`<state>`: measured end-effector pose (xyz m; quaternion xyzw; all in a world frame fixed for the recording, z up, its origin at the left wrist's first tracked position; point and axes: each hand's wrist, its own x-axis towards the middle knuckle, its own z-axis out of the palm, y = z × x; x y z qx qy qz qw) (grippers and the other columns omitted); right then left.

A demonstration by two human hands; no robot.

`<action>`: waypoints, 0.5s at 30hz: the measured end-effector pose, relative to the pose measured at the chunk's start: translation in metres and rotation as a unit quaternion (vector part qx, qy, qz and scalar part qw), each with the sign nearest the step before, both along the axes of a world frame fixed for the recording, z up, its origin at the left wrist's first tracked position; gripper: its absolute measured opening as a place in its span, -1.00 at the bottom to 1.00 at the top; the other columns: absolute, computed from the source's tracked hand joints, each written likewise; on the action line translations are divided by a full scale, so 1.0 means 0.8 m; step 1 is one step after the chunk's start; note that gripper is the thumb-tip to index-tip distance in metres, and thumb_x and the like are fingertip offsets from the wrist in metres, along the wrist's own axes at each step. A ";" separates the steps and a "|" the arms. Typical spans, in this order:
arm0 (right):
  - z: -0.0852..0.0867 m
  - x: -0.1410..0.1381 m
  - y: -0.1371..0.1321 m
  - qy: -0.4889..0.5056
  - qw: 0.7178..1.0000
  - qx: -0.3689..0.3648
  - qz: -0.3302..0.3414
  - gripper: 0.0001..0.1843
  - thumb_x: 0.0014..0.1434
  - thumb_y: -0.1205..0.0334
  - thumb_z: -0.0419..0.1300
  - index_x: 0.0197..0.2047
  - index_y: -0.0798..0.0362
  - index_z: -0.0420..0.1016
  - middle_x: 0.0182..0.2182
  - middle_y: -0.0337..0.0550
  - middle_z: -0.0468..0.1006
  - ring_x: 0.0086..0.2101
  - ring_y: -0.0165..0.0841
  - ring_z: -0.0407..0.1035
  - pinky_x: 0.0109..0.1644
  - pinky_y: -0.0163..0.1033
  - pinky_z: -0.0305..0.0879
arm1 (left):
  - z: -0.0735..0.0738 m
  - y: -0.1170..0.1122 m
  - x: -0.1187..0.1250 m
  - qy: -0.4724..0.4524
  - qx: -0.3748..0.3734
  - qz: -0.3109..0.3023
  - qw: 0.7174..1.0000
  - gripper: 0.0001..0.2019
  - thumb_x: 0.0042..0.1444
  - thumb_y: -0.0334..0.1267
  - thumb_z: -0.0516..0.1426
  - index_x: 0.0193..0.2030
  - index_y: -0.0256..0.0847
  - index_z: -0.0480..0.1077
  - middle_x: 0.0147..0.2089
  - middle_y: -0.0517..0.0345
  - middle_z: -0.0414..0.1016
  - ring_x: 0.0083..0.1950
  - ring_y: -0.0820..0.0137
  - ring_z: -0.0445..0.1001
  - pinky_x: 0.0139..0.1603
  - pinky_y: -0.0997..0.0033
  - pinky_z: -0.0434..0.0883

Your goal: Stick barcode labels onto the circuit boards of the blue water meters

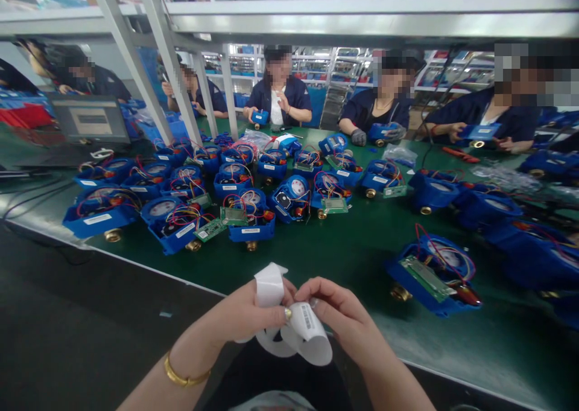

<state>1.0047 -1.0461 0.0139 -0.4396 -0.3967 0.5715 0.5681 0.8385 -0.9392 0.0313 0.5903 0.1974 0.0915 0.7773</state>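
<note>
A curling white strip of barcode labels [304, 320] is between my hands, just off the bench's near edge. My left hand [256, 314] is closed around it, thumb pressed on the strip, with a loop standing up over the fingers. My right hand [337, 308] pinches the strip's edge near a printed barcode. Nearest on the right sits an open blue water meter [436, 272], with a green circuit board [427, 276], coloured wires and a brass fitting. Beyond my hands, another open blue meter [251, 233] carries a white label on its front.
Several open blue meters with dangling boards cover the green bench [298, 260]. A laptop [90, 118] stands at the far left. Metal posts [156, 55] hold a shelf [316, 22] overhead. Across the bench, several people handle blue meters. Red-handled pliers [460, 154] and plastic bags lie toward the back.
</note>
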 end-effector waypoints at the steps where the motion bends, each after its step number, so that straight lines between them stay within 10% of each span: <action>1: 0.001 0.001 -0.001 0.006 1.000 -0.006 0.008 -0.73 0.17 0.02 0.22 -0.27 0.07 0.52 -0.47 -0.24 0.42 -0.51 -0.51 0.16 -0.45 -0.40 0.05 | 0.002 0.001 0.000 -0.005 0.001 0.002 1.000 -0.72 -0.01 -0.11 0.27 -0.33 -0.28 0.36 -0.21 0.13 0.31 -0.24 0.39 0.28 -0.20 0.40 0.23; 8: 0.000 -0.003 -0.005 0.076 0.995 -0.010 0.063 -0.71 0.01 0.07 0.37 -0.27 0.08 0.52 -0.46 -0.27 0.39 -0.47 -0.52 0.22 -0.37 -0.39 0.13 | 0.013 0.005 0.002 0.042 0.009 -0.063 0.997 -0.66 0.03 -0.08 0.22 -0.18 -0.30 0.34 -0.29 0.11 0.32 -0.25 0.34 0.27 -0.19 0.34 0.23; 15: 0.003 -0.002 -0.012 -0.127 0.992 0.018 0.006 -0.79 0.13 0.10 0.27 -0.33 0.09 0.52 -0.45 -0.20 0.46 -0.42 -0.43 0.27 -0.33 -0.33 0.16 | 0.009 0.000 0.006 0.066 0.005 -0.082 0.994 -0.59 -0.02 0.03 0.23 -0.21 -0.28 0.34 -0.30 0.13 0.30 -0.25 0.32 0.26 -0.18 0.33 0.22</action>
